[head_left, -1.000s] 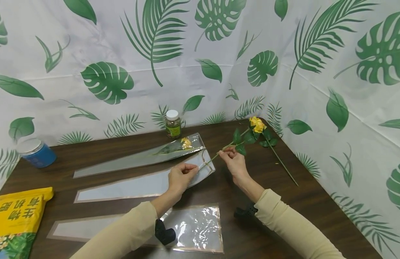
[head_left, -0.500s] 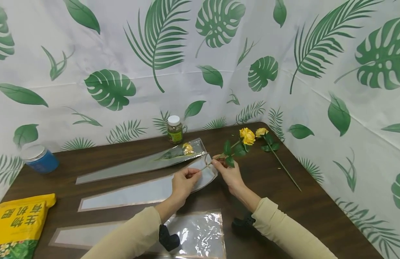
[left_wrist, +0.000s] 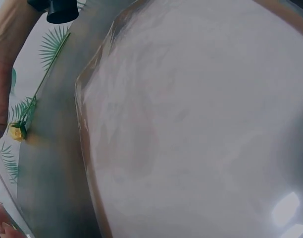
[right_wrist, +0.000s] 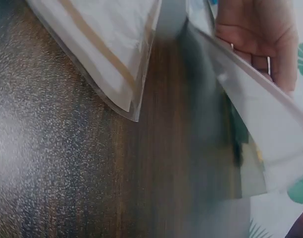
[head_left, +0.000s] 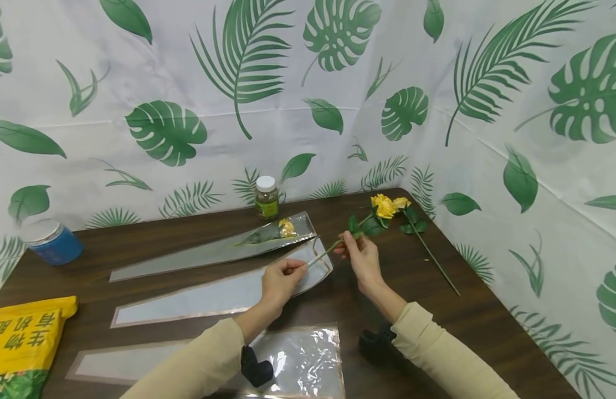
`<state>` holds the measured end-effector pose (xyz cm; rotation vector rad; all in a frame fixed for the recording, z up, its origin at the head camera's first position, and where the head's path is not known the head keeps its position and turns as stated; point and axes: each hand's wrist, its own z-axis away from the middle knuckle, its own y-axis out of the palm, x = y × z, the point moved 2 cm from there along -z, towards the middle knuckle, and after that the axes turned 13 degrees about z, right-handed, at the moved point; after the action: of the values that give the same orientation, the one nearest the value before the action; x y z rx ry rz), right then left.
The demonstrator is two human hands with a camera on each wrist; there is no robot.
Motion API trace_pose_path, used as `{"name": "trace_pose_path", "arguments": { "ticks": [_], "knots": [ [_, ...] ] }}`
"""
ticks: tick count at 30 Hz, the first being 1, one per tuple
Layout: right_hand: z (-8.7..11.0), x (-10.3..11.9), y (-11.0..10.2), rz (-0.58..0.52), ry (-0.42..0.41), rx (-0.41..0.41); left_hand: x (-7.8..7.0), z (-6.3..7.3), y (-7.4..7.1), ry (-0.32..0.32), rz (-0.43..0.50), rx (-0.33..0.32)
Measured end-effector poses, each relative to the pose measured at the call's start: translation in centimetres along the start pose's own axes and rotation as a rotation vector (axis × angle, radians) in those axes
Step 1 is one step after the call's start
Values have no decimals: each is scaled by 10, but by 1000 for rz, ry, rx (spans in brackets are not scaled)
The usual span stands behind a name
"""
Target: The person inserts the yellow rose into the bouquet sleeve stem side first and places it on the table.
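Observation:
My right hand [head_left: 360,257] pinches the green stem of a yellow rose [head_left: 384,206] just below its leaves. The stem slants down to the left, over the mouth of the middle plastic flower sleeve [head_left: 203,296]. There the thumb and fingers of my left hand [head_left: 280,284] pinch the sleeve near the stem's lower end; they hide the exact contact. The sleeve's right end bows upward. Another rose [head_left: 432,255] lies on the table at the right, its bloom partly behind the held one. A wrapped rose [head_left: 287,228] lies inside the rear sleeve [head_left: 188,260].
A third sleeve [head_left: 308,354] lies in front, partly under my left forearm. A blue tub [head_left: 54,244] and a yellow bag [head_left: 26,338] stand and lie at the left. A white-lidded jar [head_left: 266,199] stands at the back of the dark table [head_left: 417,332], before a leaf-printed cloth.
The held rose has come left and slightly down with my right hand, which then moved its grip up the stem toward the leaves. My left hand has stayed almost in place.

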<state>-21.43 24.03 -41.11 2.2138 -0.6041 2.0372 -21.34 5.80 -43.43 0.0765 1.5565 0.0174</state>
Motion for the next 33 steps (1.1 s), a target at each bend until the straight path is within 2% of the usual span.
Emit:
{"name": "trace_pose_path", "arguments": {
  "ticks": [4, 9, 12, 18, 22, 25, 27, 31, 33],
  "knots": [
    [2, -1, 1, -5, 11, -6, -2, 1, -1, 12, 2, -1],
    [6, -7, 6, 69, 82, -20, -6, 0, 0, 15, 1, 1],
    [9, -9, 10, 105, 107, 4, -9, 0, 1, 18, -4, 9],
    [9, -11, 14, 92, 120, 36, -13, 0, 1, 12, 16, 13],
    [9, -10, 15, 107, 93, 63, -13, -1, 2, 32, 24, 25],
    [9, -7, 13, 58, 59, 102, -13, -2, 2, 32, 38, 24],
    [9, -4, 10, -13, 58, 122, -12, -3, 1, 32, 42, 21],
    [7, 1, 0, -90, 97, 138, -11, -3, -1, 32, 44, 21],
    [5, 3, -4, -71, 115, 128, -11, -2, -1, 38, 42, 26]
  ]
}}
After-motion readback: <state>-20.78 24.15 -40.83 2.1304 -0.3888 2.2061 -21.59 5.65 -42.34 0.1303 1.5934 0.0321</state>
